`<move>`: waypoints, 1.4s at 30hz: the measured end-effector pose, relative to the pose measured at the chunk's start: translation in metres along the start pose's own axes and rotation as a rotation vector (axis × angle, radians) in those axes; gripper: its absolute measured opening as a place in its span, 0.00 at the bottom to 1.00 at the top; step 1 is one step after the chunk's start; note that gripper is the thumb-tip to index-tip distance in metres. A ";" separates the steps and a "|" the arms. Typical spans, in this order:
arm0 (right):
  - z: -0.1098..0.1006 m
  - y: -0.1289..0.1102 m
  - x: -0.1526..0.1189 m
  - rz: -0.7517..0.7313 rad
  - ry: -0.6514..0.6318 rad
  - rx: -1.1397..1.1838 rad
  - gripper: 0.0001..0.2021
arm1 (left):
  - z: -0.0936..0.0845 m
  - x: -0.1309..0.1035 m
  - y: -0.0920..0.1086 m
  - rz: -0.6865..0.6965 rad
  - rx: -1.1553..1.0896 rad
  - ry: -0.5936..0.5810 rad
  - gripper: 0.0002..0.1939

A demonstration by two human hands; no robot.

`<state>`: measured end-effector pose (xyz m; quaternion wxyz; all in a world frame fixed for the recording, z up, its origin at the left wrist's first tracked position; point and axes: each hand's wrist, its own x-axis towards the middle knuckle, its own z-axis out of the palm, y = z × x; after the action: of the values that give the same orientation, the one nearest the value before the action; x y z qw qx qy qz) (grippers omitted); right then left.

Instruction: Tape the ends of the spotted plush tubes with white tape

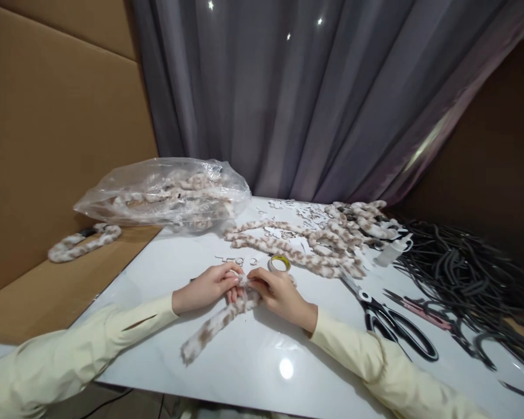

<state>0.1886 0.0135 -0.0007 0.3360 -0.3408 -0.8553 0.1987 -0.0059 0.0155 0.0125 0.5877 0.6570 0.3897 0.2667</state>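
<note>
My left hand (209, 286) and my right hand (279, 294) meet near the middle of the white table (262, 355). Both pinch the far end of a fuzzy brown-and-white spotted strip (212, 330), which trails toward me across the table. A small roll of tape (279, 263) lies just beyond my right hand. Both arms wear pale yellow sleeves.
A pile of fuzzy spotted strips (314, 244) lies behind the tape. A clear plastic bag (166, 192) holds more at the back left. Black scissors (393, 323), a white bottle (390, 251) and a heap of black headbands (467, 279) lie right. One fuzzy band (82, 241) rests on cardboard left.
</note>
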 end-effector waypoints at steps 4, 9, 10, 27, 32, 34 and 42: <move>0.001 0.000 0.000 0.037 -0.030 0.020 0.06 | 0.007 -0.006 0.001 0.086 0.169 0.116 0.12; 0.001 -0.003 0.001 0.087 -0.005 0.043 0.07 | 0.008 -0.011 0.004 0.190 0.431 0.121 0.12; 0.001 -0.003 0.001 0.098 0.003 0.050 0.08 | 0.008 -0.011 0.003 0.219 0.503 0.107 0.12; -0.004 -0.014 0.007 0.173 -0.132 0.188 0.20 | 0.007 -0.011 -0.008 0.580 0.912 0.072 0.13; -0.007 -0.017 0.009 0.202 -0.171 0.177 0.10 | 0.008 -0.012 -0.010 0.597 0.962 0.095 0.12; -0.008 -0.019 0.009 0.227 -0.180 0.180 0.08 | 0.009 -0.012 -0.011 0.567 0.985 0.102 0.12; -0.007 -0.016 0.008 0.235 -0.132 0.188 0.10 | 0.010 -0.013 -0.010 0.622 0.989 0.107 0.11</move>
<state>0.1816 0.0089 0.0166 0.2840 -0.3918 -0.8074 0.3375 -0.0067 -0.0011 0.0021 0.0848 0.9223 0.2857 0.2459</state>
